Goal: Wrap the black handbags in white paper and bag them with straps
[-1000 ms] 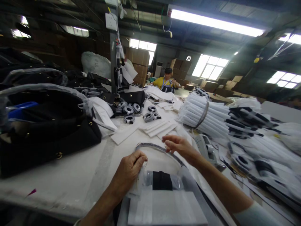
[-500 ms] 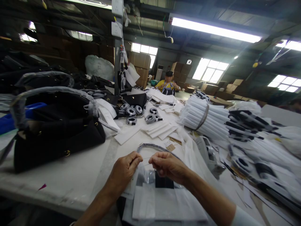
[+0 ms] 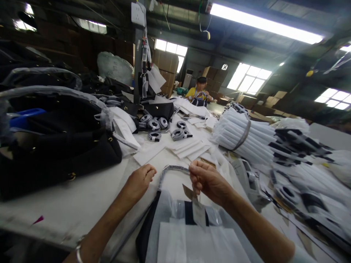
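Handbag (image 3: 82, 149): black, resting on the white table (image 3: 90, 201) at far left, well apart from your left hand.
Left hand (image 3: 138, 184): fingers curled, tips drawn together — whether they pinch anything thin, I cannot tell.
Nearer bag (image 3: 157, 215): right before you, partly covered in white and grey, a black band (image 3: 189, 212) across its front.
Wrapped handle (image 3: 177, 168): arches beyond the bag, between your hands, its right end passing behind your right fingers; touching or not is unclear.
Whitish tag (image 3: 199, 213): hangs below your right hand, long axis nearly upright, lower end leaning right, overlapping the band; a brown tag (image 3: 188, 191) juts left.
Right hand (image 3: 210, 182): pinched on the tags' cord — the nearer hand to both tags, with the handle's arch to its left.
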Motion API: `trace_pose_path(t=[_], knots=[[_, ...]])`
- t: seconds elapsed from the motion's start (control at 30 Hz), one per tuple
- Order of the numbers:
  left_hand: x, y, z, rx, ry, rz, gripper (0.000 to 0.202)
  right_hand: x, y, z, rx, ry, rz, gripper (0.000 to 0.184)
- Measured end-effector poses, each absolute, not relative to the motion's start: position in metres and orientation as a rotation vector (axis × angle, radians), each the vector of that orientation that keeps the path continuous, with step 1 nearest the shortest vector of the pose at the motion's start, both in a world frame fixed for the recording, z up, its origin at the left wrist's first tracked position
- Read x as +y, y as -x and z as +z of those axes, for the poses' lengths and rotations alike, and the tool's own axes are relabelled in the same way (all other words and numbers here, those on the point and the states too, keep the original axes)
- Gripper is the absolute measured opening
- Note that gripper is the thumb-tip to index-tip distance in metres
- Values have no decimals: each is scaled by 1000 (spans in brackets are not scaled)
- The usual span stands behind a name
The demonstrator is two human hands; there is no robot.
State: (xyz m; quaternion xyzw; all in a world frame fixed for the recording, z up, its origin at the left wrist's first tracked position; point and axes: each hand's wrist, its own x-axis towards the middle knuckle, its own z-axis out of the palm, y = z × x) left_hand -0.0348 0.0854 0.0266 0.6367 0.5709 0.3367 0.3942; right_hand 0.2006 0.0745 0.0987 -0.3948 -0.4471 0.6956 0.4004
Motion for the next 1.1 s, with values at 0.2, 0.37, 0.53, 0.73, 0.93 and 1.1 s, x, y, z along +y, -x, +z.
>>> trace_pose_path(t=[0.2, 0.37, 0.53, 0.73, 0.93, 1.1], knots=[[107, 29, -18, 1383, -1477, 611, 16, 129, -190, 47, -1541, 1668, 1860, 11], [110, 19, -26, 1213, -1296, 587, 23, 153, -173, 19, -1585, 1671, 2256, 3], [111, 21, -28, 1177, -1291, 658, 31, 160, -169, 9, -1486, 1357, 2480, 12], [104, 26, -24, 1288, -1592, 830, 16, 157, -177, 0, -1290, 1002, 2648, 29], [99, 28, -14, 1387, -1704, 847, 10, 154, -177, 0, -1328, 1091, 2565, 28], [100, 29, -10, 1401, -1579, 879, 9, 144, -182, 14, -1526, 1206, 2382, 40]])
